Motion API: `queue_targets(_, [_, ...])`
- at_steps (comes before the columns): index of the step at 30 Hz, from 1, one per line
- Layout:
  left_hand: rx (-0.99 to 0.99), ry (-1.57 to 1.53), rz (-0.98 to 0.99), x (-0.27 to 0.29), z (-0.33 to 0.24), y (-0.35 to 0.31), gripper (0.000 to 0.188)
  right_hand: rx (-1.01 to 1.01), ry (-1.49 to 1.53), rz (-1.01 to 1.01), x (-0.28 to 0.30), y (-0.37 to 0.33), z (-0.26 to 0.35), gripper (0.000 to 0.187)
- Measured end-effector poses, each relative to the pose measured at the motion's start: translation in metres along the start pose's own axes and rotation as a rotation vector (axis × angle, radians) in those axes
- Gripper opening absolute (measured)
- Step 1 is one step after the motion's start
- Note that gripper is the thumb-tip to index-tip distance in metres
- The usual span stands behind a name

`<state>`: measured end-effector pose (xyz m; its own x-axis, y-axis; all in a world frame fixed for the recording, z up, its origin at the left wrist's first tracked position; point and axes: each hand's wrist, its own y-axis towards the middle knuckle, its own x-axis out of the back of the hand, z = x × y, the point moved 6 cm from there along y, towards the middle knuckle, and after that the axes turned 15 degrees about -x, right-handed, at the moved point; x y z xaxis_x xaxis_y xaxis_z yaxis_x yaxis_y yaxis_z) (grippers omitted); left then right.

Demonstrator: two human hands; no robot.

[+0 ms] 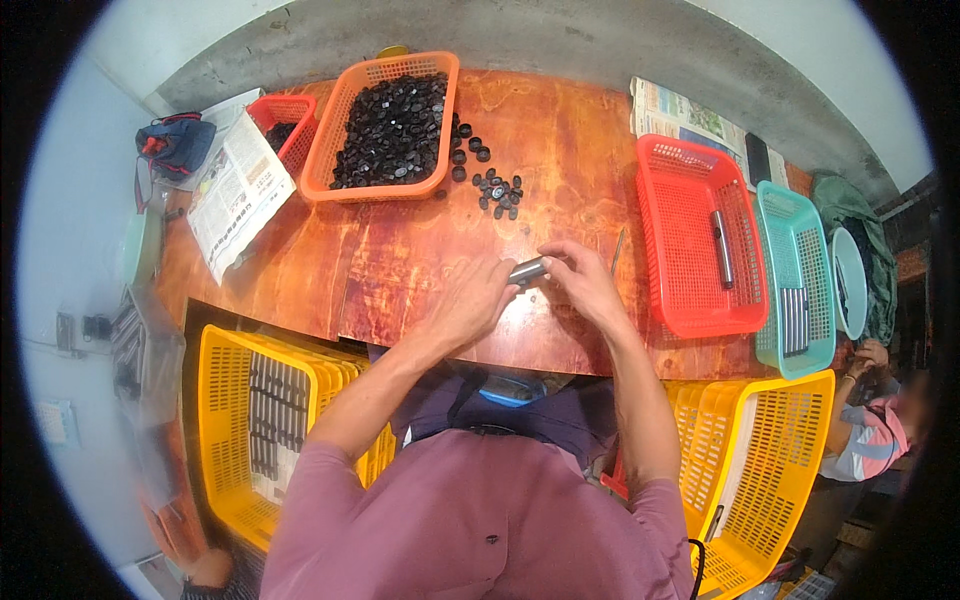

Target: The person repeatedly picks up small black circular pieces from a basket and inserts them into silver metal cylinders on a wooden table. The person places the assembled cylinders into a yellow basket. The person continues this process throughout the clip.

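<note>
A short grey metal tube (527, 271) lies between my two hands, just above the wooden table. My left hand (474, 298) is closed on its left end, and my right hand (583, 284) has thumb and fingers at its right end. The fingertips hide both ends of the tube. Beyond my hands is a loose cluster of small black round caps (498, 192). More of these caps fill an orange basket (380, 191) at the far left, and several bigger ones sit along its right side.
A red basket (700, 322) at right holds one dark tube (722, 250); beside it a teal basket (771, 352) holds several tubes. Yellow crates (222, 420) stand below the table edge on both sides. A thin rod (618, 250) lies right of my hands. Another person (868, 435) is at far right.
</note>
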<state>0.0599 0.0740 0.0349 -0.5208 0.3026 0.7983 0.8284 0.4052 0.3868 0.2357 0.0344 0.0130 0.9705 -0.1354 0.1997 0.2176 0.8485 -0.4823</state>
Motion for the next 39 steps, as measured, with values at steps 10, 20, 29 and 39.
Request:
queue_targets(10, [-0.164, 0.235, -0.070, -0.014, 0.013, -0.004, 0.039, 0.003, -0.027, -0.062, -0.005, 0.019, -0.020, 0.020])
queue_targets(20, [-0.127, 0.188, -0.080, -0.015, 0.011, -0.011, 0.038, 0.332, -0.083, -0.178, -0.007, 0.000, -0.019, 0.018])
queue_targets(29, [-0.121, 0.168, 0.034, -0.011, 0.005, -0.004, 0.038, 0.033, 0.022, -0.043, -0.006, 0.008, -0.023, 0.016])
queue_targets(39, [-0.188, 0.114, 0.013, -0.017, 0.023, -0.004, 0.041, 0.349, -0.594, -0.569, -0.039, 0.044, 0.021, 0.019])
